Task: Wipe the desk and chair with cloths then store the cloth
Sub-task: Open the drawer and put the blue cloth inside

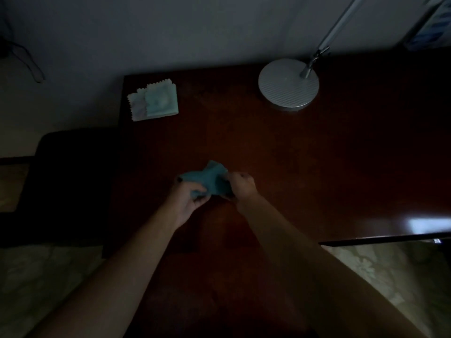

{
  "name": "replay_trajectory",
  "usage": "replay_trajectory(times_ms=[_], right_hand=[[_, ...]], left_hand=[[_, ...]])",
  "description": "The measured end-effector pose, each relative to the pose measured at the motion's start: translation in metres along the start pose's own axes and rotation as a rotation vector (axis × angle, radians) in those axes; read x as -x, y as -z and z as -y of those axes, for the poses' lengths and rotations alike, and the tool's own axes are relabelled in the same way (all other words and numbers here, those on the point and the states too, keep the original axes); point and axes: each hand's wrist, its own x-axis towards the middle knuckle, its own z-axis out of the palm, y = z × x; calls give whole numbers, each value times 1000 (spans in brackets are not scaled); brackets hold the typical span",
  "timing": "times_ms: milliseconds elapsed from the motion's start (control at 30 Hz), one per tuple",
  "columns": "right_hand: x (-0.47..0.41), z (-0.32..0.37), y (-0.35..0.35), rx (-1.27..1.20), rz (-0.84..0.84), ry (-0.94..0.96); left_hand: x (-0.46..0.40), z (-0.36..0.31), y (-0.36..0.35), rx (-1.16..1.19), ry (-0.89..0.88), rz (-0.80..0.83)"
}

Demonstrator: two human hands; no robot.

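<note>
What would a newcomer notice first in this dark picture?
First the two hands at the centre: the left hand and right hand both grip a teal cloth just above the dark desk. Next, the pale folded cloths at the desk's far left corner, and the round lamp base at the far side.

Two bare forearms in view, no sleeves showing up to the frame edge; left hand (188,201) and right hand (241,186) both bare, no gloves; dim light, can't make out rings, watch or nail detail
</note>
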Motion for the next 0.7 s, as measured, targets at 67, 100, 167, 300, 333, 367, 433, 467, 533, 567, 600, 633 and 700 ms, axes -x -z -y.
replay_trajectory(times_ms=[67, 100, 167, 300, 333, 367, 433, 467, 533, 567, 600, 633, 700], right_hand=[[19, -26, 1, 33, -23, 18], [31, -39, 2, 57, -21, 22], [53, -64, 3, 78, 13, 17], [101, -125, 6, 170, 94, 52], [111, -142, 8, 204, 108, 59], [120, -157, 9, 233, 115, 71], [135, -184, 9, 266, 111, 95], [141, -195, 9, 281, 111, 110], [149, -215, 9, 363, 125, 147], [152, -221, 11, 435, 133, 164], [154, -229, 12, 525, 142, 175], [155, -236, 12, 634, 151, 186], [155, -252, 15, 888, 173, 162]], left_hand=[[21, 18, 25, 21, 76, 62], [31, 26, 37, 62, 102, 81], [44, 40, 61, 134, 128, 92], [74, 76, 107, 9, 148, -8], [81, 87, 119, -52, 132, -56], [88, 96, 128, -111, 107, -93], [102, 110, 146, -183, 58, -146], [107, 116, 154, -207, 34, -173], [113, 127, 170, -272, 2, -239], [113, 131, 175, -323, -3, -269], [115, 138, 182, -400, -6, -304], [116, 144, 190, -500, -14, -343], [119, 160, 205, -729, -10, -404]])
